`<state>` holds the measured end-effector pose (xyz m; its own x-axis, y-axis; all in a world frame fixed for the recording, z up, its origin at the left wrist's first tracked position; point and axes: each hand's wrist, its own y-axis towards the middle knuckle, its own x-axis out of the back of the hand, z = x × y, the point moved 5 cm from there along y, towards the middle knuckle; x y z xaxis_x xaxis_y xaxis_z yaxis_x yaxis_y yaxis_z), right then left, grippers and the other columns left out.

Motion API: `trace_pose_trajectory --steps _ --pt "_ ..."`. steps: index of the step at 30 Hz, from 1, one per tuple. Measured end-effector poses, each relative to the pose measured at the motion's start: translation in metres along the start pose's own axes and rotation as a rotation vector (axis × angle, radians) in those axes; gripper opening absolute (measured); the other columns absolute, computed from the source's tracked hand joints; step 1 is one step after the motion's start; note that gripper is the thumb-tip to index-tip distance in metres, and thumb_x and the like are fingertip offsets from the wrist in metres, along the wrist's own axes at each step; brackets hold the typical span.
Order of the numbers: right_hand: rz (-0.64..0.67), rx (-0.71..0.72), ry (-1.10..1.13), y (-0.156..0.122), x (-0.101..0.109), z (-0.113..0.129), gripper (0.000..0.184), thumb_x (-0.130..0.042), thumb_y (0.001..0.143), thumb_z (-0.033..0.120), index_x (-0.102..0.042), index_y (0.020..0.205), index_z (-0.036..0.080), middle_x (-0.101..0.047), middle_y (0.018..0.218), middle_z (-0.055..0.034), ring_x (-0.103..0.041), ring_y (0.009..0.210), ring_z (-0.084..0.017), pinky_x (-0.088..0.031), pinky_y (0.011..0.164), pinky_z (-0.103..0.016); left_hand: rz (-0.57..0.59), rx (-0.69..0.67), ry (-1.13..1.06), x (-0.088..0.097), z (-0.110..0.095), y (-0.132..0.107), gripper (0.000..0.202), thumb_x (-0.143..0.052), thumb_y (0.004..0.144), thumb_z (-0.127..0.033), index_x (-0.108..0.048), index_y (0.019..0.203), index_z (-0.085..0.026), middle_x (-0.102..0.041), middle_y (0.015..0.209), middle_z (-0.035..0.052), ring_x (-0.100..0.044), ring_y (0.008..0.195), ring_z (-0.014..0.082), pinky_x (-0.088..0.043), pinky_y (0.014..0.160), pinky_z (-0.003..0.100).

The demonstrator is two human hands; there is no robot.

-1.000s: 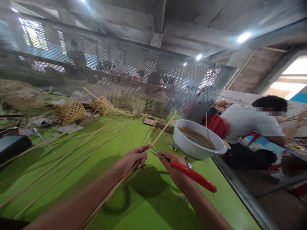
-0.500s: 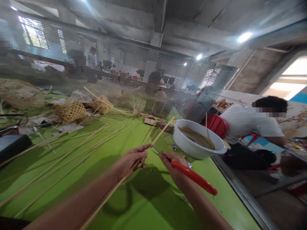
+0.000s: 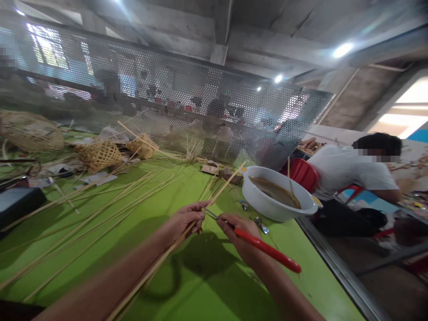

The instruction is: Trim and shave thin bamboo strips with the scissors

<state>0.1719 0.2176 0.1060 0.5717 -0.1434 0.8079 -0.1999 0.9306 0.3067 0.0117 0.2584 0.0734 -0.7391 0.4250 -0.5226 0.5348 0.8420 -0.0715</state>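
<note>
My left hand (image 3: 183, 222) pinches a long thin bamboo strip (image 3: 223, 185) that slants from low left up toward the white bowl. My right hand (image 3: 240, 229) is closed round a tool with red handles (image 3: 267, 250), pliers or cutters. Its metal tip (image 3: 210, 214) meets the strip right beside my left fingers. Both hands hover just above the green table (image 3: 207, 285), close together.
A white bowl (image 3: 264, 203) of brown liquid stands at the right table edge. Several loose bamboo strips (image 3: 100, 209) lie across the left half. Woven baskets (image 3: 98, 156) and a dark case (image 3: 18, 203) sit at far left. A perforated metal screen (image 3: 187, 107) backs the table. A person in white (image 3: 347, 171) sits to the right.
The red-handled tool's tip has moved a little left, up against the strip at my left fingers. The hands otherwise stay where they were.
</note>
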Motion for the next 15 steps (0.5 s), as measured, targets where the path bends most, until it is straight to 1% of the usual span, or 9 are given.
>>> trace_pose_trajectory --steps 3,5,6,7,10,11,13,15 --pt "-0.151 -0.064 -0.01 0.004 0.015 -0.015 0.037 -0.04 0.093 0.049 -0.06 0.079 0.022 -0.06 0.072 -0.0004 -0.053 0.066 -0.016 -0.036 0.059 -0.026 0.069 0.019 0.045 -0.005 0.0 -0.002 0.047 -0.065 0.073 -0.016 -0.064 0.12 -0.016 -0.049 0.058 -0.006 -0.04 0.043 0.0032 -0.039 0.051 0.019" --pt "-0.229 -0.087 -0.014 0.004 0.021 -0.021 0.037 -0.04 0.093 0.05 -0.058 0.076 0.022 -0.057 0.07 -0.0001 -0.051 0.064 -0.016 -0.036 0.058 -0.026 0.081 0.008 0.072 -0.005 0.0 -0.002 0.047 -0.065 0.073 -0.017 -0.064 0.12 -0.016 -0.055 0.067 -0.003 -0.043 0.047 0.0033 -0.04 0.052 0.019" --pt "-0.229 -0.094 -0.011 0.004 0.02 -0.021 0.038 -0.04 0.093 0.05 -0.057 0.074 0.022 -0.056 0.067 0.0005 -0.05 0.062 -0.015 -0.035 0.057 -0.025 0.074 0.0 0.084 -0.003 0.0 -0.002 0.047 -0.065 0.073 -0.017 -0.064 0.12 -0.016 -0.056 0.071 -0.002 -0.045 0.048 0.0037 -0.04 0.052 0.019" --pt "-0.198 -0.092 -0.005 0.004 0.017 -0.02 0.039 -0.04 0.093 0.05 -0.057 0.073 0.021 -0.055 0.066 0.0011 -0.049 0.061 -0.015 -0.035 0.056 -0.025 0.064 -0.006 0.094 -0.002 0.0 -0.001 0.047 -0.066 0.073 -0.018 -0.064 0.12 -0.016 -0.056 0.07 -0.002 -0.045 0.049 0.004 -0.04 0.053 0.02" --pt "-0.05 -0.04 0.01 0.001 0.005 -0.006 0.039 -0.04 0.094 0.049 -0.058 0.073 0.021 -0.059 0.066 0.0018 -0.052 0.06 -0.014 -0.035 0.056 -0.024 0.037 -0.017 0.095 0.003 0.001 0.002 0.047 -0.066 0.074 -0.02 -0.063 0.12 -0.015 -0.051 0.058 -0.0049 -0.043 0.046 0.005 -0.04 0.052 0.02" --pt "-0.021 -0.024 0.005 0.0 0.003 -0.003 0.039 -0.04 0.094 0.048 -0.06 0.075 0.021 -0.06 0.067 0.0017 -0.053 0.061 -0.014 -0.035 0.057 -0.024 0.036 -0.017 0.087 0.004 0.002 0.003 0.047 -0.066 0.073 -0.02 -0.063 0.12 -0.015 -0.049 0.055 -0.0058 -0.041 0.044 0.0051 -0.04 0.051 0.02" --pt "-0.032 -0.027 -0.004 0.001 0.005 -0.004 0.038 -0.041 0.094 0.048 -0.061 0.077 0.021 -0.061 0.069 0.0013 -0.054 0.063 -0.014 -0.036 0.058 -0.025 0.046 -0.006 0.066 0.003 0.003 0.003 0.049 -0.065 0.073 -0.02 -0.062 0.122 -0.015 -0.047 0.051 -0.0064 -0.04 0.043 0.0051 -0.04 0.051 0.02" --pt "-0.099 -0.068 -0.005 0.002 0.012 -0.011 0.038 -0.041 0.093 0.049 -0.06 0.076 0.021 -0.06 0.069 0.0008 -0.054 0.064 -0.015 -0.036 0.058 -0.025 0.058 0.016 0.055 0.001 0.004 0.002 0.051 -0.065 0.073 -0.019 -0.061 0.124 -0.016 -0.048 0.051 -0.0063 -0.039 0.043 0.0048 -0.039 0.051 0.019"
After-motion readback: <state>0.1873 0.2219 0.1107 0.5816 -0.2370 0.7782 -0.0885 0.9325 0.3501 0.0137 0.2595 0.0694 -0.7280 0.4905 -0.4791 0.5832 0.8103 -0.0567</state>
